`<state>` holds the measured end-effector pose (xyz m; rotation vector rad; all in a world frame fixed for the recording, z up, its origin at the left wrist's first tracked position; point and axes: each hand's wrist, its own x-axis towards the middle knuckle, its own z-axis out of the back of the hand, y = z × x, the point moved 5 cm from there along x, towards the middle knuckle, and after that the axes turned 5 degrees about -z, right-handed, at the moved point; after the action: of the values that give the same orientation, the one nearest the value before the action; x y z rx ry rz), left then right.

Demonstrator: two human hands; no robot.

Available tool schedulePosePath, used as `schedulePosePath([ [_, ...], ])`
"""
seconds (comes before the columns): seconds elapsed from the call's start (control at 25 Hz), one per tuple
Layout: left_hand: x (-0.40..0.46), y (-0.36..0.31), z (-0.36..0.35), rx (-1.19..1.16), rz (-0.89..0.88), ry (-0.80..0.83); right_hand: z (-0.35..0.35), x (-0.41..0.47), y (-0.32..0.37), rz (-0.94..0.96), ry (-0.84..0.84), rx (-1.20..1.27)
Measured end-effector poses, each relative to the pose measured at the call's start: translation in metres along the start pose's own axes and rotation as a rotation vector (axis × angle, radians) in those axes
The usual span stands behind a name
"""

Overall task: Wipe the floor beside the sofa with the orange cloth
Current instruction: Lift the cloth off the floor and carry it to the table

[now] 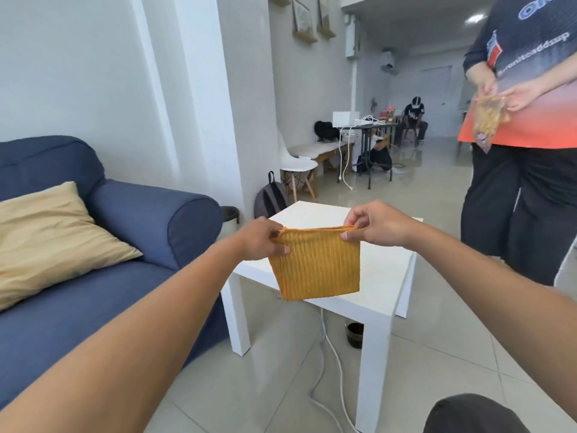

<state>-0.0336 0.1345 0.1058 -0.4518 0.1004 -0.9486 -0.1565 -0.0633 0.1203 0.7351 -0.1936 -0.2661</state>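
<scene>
The orange cloth (318, 267) hangs folded in the air above the near side of a white side table (384, 276). My left hand (265, 239) pinches its top left corner and my right hand (377, 225) pinches its top right corner, stretching the top edge flat between them. The blue sofa (131, 232) stands at the left, with a tan cushion (53, 232) on its seat. Pale tiled floor (268, 389) shows between the sofa and the table's legs.
A white cable (334, 357) trails over the floor under the table, near a dark cup (355, 335). A person (527, 170) stands at the right behind the table, holding a bag. A backpack (271, 196), a white chair and a desk sit farther back.
</scene>
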Motion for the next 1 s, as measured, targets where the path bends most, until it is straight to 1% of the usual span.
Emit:
schedulePosePath([
  [0.16,0.054,-0.006,-0.06,-0.109,-0.057,0.108,0.013,0.002,-0.063,-0.136,0.05,-0.03],
  [0.28,0.092,-0.01,-0.102,-0.149,-0.05,0.192,0.013,0.014,-0.114,-0.254,0.032,0.0],
  [0.4,0.124,-0.008,-0.13,-0.199,0.006,0.186,0.006,0.033,-0.159,-0.36,-0.026,0.041],
  [0.56,0.169,0.0,-0.164,-0.148,0.058,0.197,-0.006,0.068,-0.212,-0.448,-0.13,0.056],
  [0.64,0.186,0.008,-0.175,-0.142,0.082,0.19,-0.014,0.084,-0.226,-0.452,-0.159,0.037],
  [0.76,0.202,0.02,-0.177,-0.233,0.146,0.13,-0.019,0.1,-0.23,-0.431,-0.225,0.005],
  [0.8,0.205,0.022,-0.175,-0.226,0.146,0.114,-0.02,0.104,-0.231,-0.42,-0.245,-0.011],
  [0.92,0.211,0.026,-0.175,-0.143,0.162,0.082,-0.022,0.105,-0.23,-0.38,-0.304,-0.091],
  [1.0,0.208,0.022,-0.177,-0.061,0.131,0.017,-0.025,0.098,-0.226,-0.318,-0.345,-0.197],
])
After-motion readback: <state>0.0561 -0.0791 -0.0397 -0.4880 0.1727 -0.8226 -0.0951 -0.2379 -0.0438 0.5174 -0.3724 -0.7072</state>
